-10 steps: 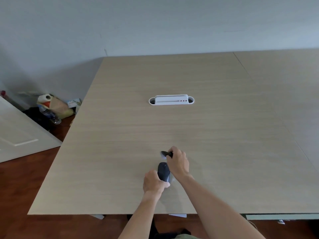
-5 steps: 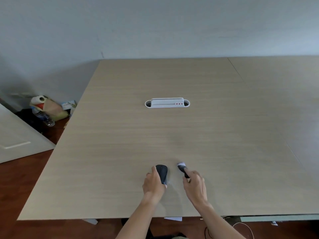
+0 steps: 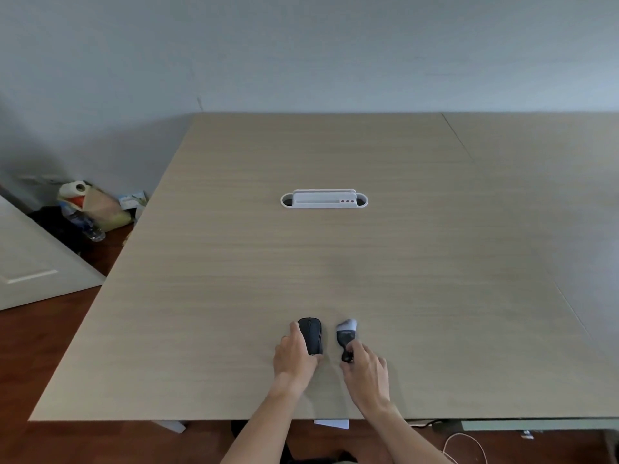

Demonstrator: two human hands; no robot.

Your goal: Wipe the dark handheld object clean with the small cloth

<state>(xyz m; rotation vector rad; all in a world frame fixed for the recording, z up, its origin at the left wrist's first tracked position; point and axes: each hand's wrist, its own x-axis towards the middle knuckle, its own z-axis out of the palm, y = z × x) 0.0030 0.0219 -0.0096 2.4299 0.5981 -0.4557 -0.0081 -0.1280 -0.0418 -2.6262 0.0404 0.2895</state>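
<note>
A black computer mouse (image 3: 311, 333) lies flat on the light wooden table (image 3: 234, 262), near the front edge. My left hand (image 3: 294, 358) grips its left side and near end. Just right of the mouse, a small gap apart, lies the small cloth (image 3: 346, 329), a dark piece with a pale far end. My right hand (image 3: 366, 371) pinches the cloth's near end between its fingertips. The cloth is not touching the mouse.
A white cable port (image 3: 323, 199) is set into the table's middle. A seam (image 3: 462, 142) runs along the right side of the top. Left of the table, on the floor, are a paper roll (image 3: 75, 188), a bottle (image 3: 87, 226) and a white panel (image 3: 30, 269).
My right hand has gone from over the mouse's far end to its right side, taking the cloth along. My left hand stays on the mouse.
</note>
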